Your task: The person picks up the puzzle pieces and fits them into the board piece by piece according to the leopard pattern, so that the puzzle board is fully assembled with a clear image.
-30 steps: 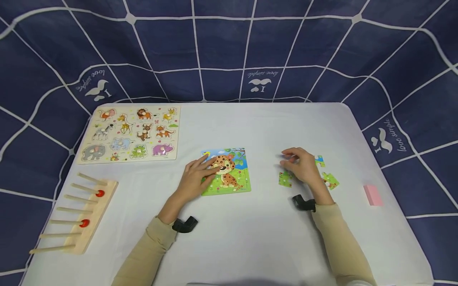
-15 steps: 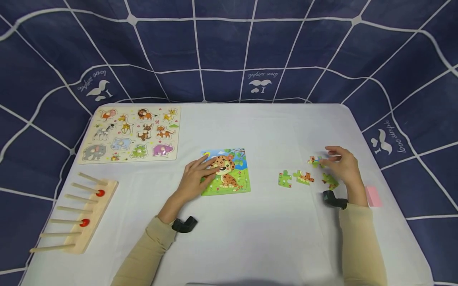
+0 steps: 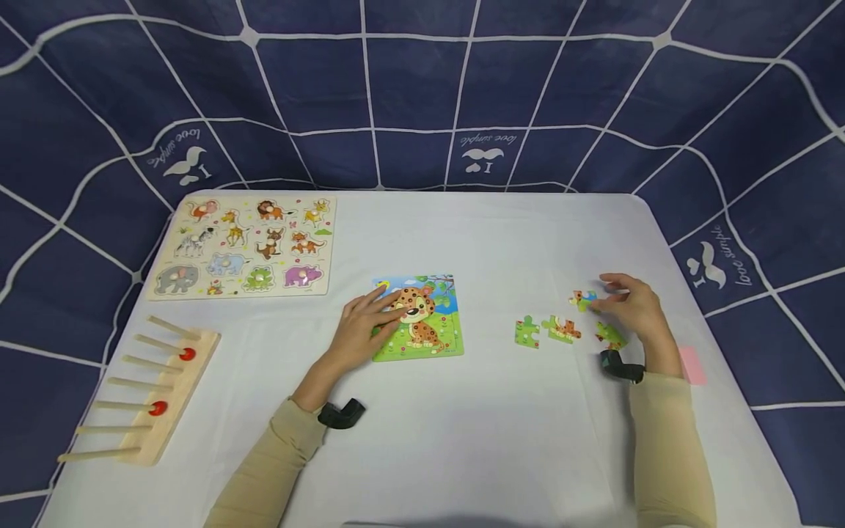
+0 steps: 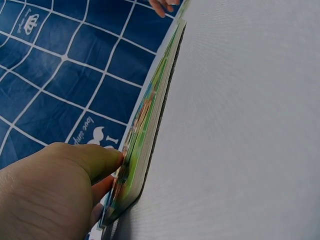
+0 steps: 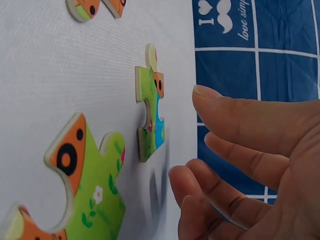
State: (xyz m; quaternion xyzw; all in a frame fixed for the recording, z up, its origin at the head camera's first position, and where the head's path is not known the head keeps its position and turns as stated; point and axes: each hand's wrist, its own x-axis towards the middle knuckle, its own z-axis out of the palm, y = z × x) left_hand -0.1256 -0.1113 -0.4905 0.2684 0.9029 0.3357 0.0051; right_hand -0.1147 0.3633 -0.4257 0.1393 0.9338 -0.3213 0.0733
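Note:
My left hand (image 3: pixel 359 330) rests with extended fingers on the left part of a leopard jigsaw puzzle (image 3: pixel 439 341), covering some of its picture. In the left wrist view the thumb (image 4: pixel 107 159) lies along the puzzle's edge. Above the loose jigsaw pieces on the right, my right hand (image 3: pixel 637 304) hovers with thumb and fingers apart and nothing between them. Closest to its fingertips is a blue, green and orange piece (image 5: pixel 147 107). A green piece with orange corners (image 5: pixel 100 205) lies nearer the wrist. Further left are a green piece (image 3: pixel 527 334) and a leopard-spotted piece (image 3: pixel 561 329).
An animal knob puzzle board (image 3: pixel 244 246) lies at the back left. In front of it stands a wooden peg rack (image 3: pixel 174 400) with two red beads. A pink block (image 3: pixel 693 365) is beside the right wrist. A white cloth covers the table; a dark blue checked curtain (image 3: pixel 416 81) hangs behind.
My right hand has moved to the right, from over the left loose pieces to the right ones, uncovering the leopard-spotted piece. The left hand has stayed on the puzzle.

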